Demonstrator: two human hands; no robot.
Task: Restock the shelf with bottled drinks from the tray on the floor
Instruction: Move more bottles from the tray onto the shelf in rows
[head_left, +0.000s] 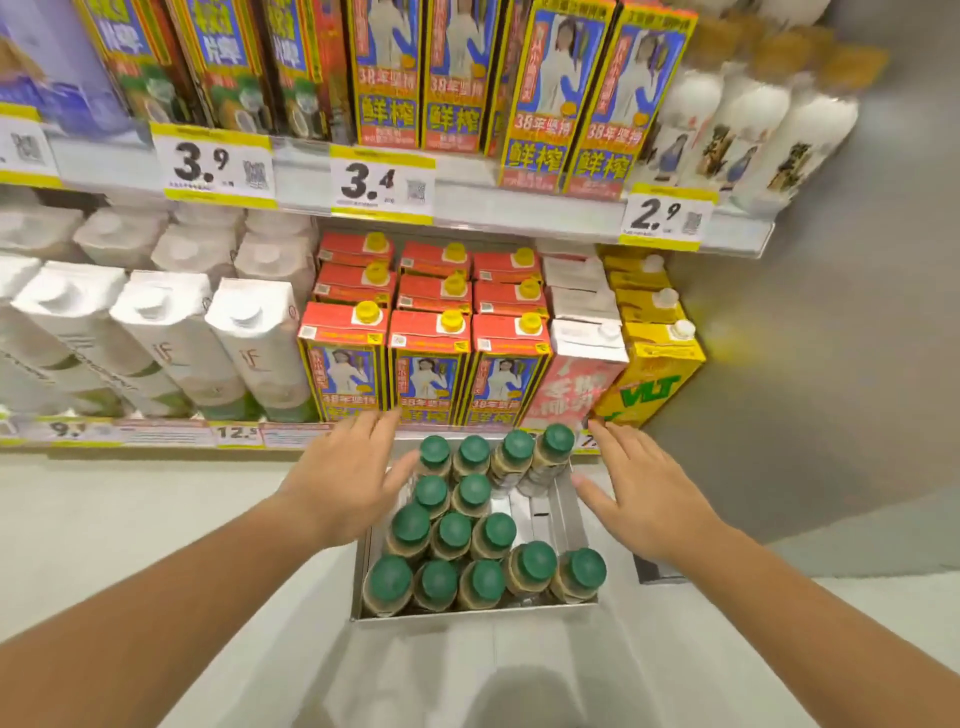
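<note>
Pick step: left hand (340, 478) and right hand (641, 491) splayed, empty, flanking tray (576, 512); next, grip bottles (454, 530).

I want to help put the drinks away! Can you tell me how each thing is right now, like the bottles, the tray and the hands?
Left hand: open, empty, above the tray's left edge.
Right hand: open, empty, over the tray's right side.
Bottles: upright, green caps on, all in the tray.
Tray: on the floor, partly full, a gap on the right.
Red cartons: upright on the shelf, yellow caps closed.
</note>
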